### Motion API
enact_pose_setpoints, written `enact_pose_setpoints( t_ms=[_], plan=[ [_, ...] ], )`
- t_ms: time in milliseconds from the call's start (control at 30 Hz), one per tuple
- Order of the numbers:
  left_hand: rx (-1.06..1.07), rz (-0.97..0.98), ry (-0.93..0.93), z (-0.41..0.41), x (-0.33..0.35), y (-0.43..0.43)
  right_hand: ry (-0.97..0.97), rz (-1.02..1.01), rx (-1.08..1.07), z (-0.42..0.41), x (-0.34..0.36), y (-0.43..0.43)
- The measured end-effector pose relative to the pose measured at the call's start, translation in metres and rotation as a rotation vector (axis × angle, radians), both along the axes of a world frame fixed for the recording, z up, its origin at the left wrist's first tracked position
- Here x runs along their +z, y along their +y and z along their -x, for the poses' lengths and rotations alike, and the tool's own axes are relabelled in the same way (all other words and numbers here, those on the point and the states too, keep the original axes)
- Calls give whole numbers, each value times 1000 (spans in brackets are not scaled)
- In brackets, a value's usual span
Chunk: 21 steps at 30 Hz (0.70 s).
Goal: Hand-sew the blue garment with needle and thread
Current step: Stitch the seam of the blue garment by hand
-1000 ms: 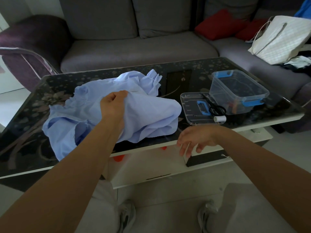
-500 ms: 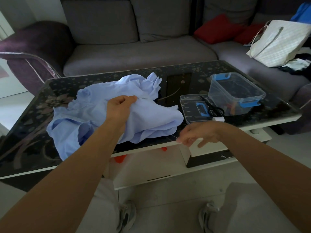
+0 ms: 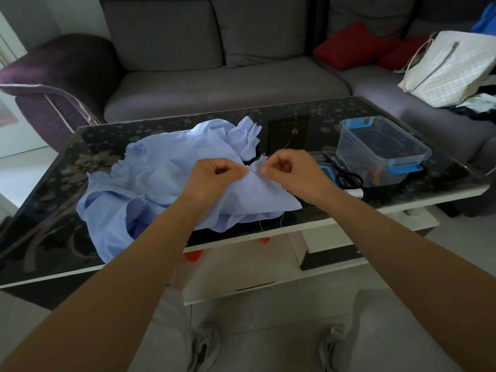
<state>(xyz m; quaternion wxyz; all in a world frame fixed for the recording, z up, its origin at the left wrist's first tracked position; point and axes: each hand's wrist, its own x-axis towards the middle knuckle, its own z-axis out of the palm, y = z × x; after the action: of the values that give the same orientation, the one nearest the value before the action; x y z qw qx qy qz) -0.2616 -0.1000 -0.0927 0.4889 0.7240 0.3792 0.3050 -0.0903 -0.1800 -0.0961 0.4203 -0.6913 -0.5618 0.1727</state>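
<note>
A crumpled light blue garment [image 3: 150, 181] lies on the dark glass coffee table [image 3: 67, 167]. My left hand [image 3: 214, 175] pinches a raised fold of the cloth, and a thin needle [image 3: 236, 164] shows at its fingertips. My right hand [image 3: 290, 170] pinches the same frayed edge of fabric from the right, a few centimetres away. Loose thread ends hang from the garment's lower hem near the table's front edge.
A clear plastic box with blue clips [image 3: 383, 149] stands at the table's right, with its lid, black scissors [image 3: 349, 178] and a white thread spool [image 3: 357, 193] beside it. A grey sofa with red cushions [image 3: 354, 44] and a white bag [image 3: 451, 68] lies behind.
My right hand rose from the table's front edge to the garment and took hold of the frayed edge. My left hand shifted its grip toward that same fold.
</note>
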Motion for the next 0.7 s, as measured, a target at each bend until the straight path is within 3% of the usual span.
enact_pose_setpoints(
  t_ms=[100, 233, 300, 367, 533, 700],
  plan=[
    [18, -8, 0, 2, 0, 0, -34, 181, -70, -5, 9, -2],
    [16, -21, 9, 2, 1, 0, -280, 696, 75, -13, 12, -11],
    [9, -29, 6, 1, 1, 0, -376, 649, 57, -12, 11, -10],
    [5, -39, 8, 0, 1, -1, -322, 528, -28, -11, 14, -9],
    [-11, -39, -2, 1, -1, -1, -293, 737, 105, -21, 23, -19],
    [-43, -56, 6, 0, -2, -3, -94, 242, 109, -12, 24, -13]
  ],
)
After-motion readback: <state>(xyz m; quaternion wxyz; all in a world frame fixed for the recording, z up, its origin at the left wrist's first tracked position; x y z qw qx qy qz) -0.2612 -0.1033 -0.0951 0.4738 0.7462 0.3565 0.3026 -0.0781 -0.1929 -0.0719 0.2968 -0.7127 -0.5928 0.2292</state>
